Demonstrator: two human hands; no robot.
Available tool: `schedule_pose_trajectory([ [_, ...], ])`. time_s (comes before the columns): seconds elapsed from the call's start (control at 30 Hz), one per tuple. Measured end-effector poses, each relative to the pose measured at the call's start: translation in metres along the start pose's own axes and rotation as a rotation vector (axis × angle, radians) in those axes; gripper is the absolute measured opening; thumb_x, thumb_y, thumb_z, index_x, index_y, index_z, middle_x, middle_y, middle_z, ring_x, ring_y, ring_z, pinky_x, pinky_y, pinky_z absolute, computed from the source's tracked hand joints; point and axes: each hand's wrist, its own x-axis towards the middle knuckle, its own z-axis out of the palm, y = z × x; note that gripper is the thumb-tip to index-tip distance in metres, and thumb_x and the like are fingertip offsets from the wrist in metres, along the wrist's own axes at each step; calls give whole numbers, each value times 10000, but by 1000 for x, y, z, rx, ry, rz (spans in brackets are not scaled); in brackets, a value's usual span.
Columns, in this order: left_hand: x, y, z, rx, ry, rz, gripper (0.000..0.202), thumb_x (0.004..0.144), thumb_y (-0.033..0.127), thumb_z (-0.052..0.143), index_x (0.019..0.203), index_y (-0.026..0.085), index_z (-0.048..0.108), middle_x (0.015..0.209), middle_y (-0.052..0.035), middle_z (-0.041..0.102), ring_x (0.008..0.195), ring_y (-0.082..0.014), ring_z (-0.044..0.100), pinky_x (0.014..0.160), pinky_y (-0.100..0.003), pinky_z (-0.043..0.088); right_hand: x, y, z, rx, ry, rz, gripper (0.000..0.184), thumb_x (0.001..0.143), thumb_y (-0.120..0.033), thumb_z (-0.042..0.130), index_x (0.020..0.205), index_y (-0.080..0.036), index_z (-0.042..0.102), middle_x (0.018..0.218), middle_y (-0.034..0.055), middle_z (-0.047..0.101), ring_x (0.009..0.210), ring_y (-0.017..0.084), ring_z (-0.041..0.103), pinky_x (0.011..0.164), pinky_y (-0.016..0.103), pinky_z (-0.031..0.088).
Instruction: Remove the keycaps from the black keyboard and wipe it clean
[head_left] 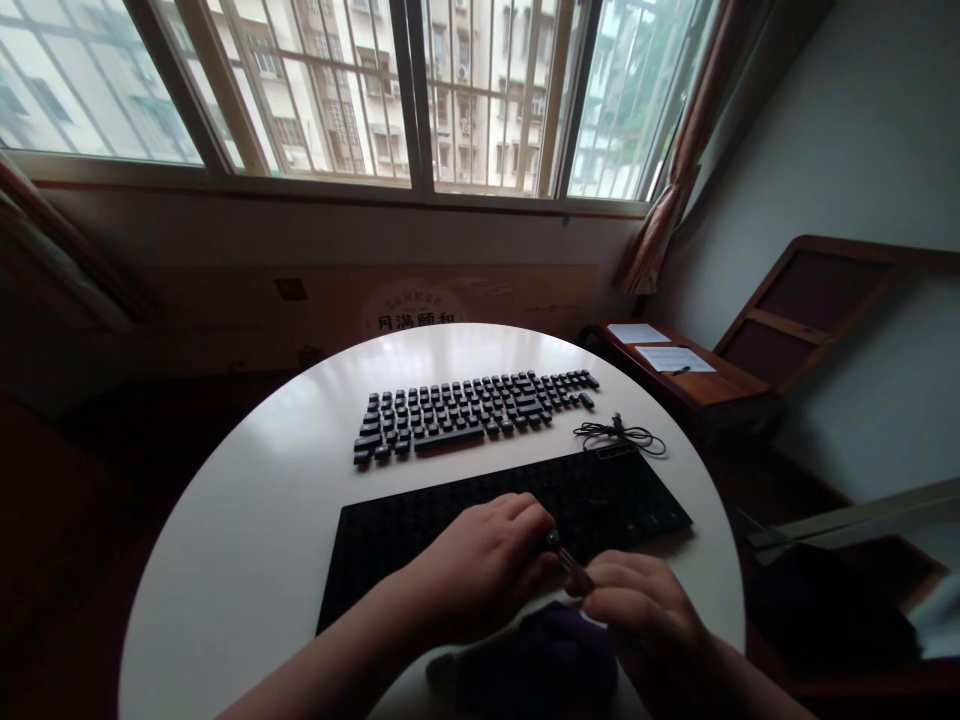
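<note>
Two bare hands meeting low over a round white table (247,520), above the near right part of a stripped keyboard base (622,500).

Left hand (480,570): fingers curled together, tips pinched on the upper end of a slender dark tool (568,562). Right hand (645,610): fingers folded shut round the lower end of the same tool, knuckles uppermost. Tool tilted, bridging the gap between the hands, just above the base; exact kind too small and dim to tell.

Beneath the wrists, a purple cloth (540,660), close to the table's front edge and just beside the base. Beyond the base, well apart from the hands, loose keycaps (465,410) set out in keyboard order. Right of those, a coiled cable (622,435) near the back edge of the base. Off the table to the right, a wooden side desk (697,385) with papers (671,358); behind all, a barred window (465,100).

Likely hazards, judged from this arrangement:
- Slip of the thin tool out of a fingertip pinch, with a scrape on the bare base.
- Strong backlight from the window against a black base, hence poor sight of the tool's tip.
- A forearm sweep dragging the cloth over the edge.
- A forward reach scattering the keycaps or snagging the cable.
</note>
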Motion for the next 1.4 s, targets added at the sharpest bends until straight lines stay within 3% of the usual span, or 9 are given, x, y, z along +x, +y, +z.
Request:
schedule_pose_trajectory([
  [0.37,4,-2,10,1,109,4,73,900,232,465,830,213,457,853,-21,571,742,-185,535,642,-292,396,-10,2,1,-209,92,-9,158,896,-124,482,989,-203,582,888,67,568,722,173,544,624,292,428],
  [0.53,0,-9,7,-91,270,-54,135,930,268,383,888,211,498,853,-42,591,774,-205,565,684,-314,442,18,10,-24,-325,190,40,178,919,-128,449,1006,-205,584,964,82,560,827,193,550,718,325,473],
  [0.6,-2,-11,6,-116,297,-91,201,965,319,358,942,208,524,892,-53,622,811,-215,586,734,-331,467,41,17,-38,-416,131,48,207,958,-250,448,1046,-199,629,1149,132,564,1030,269,558,880,428,481],
  [0.67,-3,-13,5,-133,304,-124,243,980,361,354,993,207,541,933,-61,645,849,-225,601,784,-348,482,67,25,-48,-433,74,58,220,977,-234,439,1080,-192,628,1263,143,563,1151,287,544,969,457,462],
  [0.77,-3,-17,6,-188,312,-160,286,987,398,360,1018,195,559,960,-76,659,866,-232,605,819,-372,493,98,36,-49,-335,-136,19,301,991,-116,397,1220,-192,576,1054,76,674,887,168,641,787,298,518],
  [0.87,-1,-23,6,-308,348,-153,322,995,421,367,1045,179,574,947,-81,661,843,-229,600,801,-374,504,117,44,-37,-304,-302,-98,283,995,-143,446,1228,-192,600,920,34,688,679,108,614,605,210,458],
  [1.0,1,-32,5,-456,435,-161,388,1004,482,363,1084,173,585,868,-58,634,775,-209,586,724,-337,509,133,52,-22,-281,-314,-186,202,946,-157,564,1119,-197,662,960,29,696,687,93,635,588,188,446],
  [1.23,3,-42,6,-475,492,-264,377,1003,508,380,929,186,562,790,-31,598,714,-190,574,679,-309,488,142,74,-9,-125,-273,-184,164,914,-185,637,1072,-204,679,1013,35,709,808,121,687,694,209,524],
  [1.4,6,-40,6,-444,455,-265,321,995,436,417,1053,185,609,993,-75,683,912,-241,631,845,-360,502,136,84,-5,-113,-320,-133,157,890,-130,635,1024,-193,686,945,24,701,727,113,669,635,198,496],
])
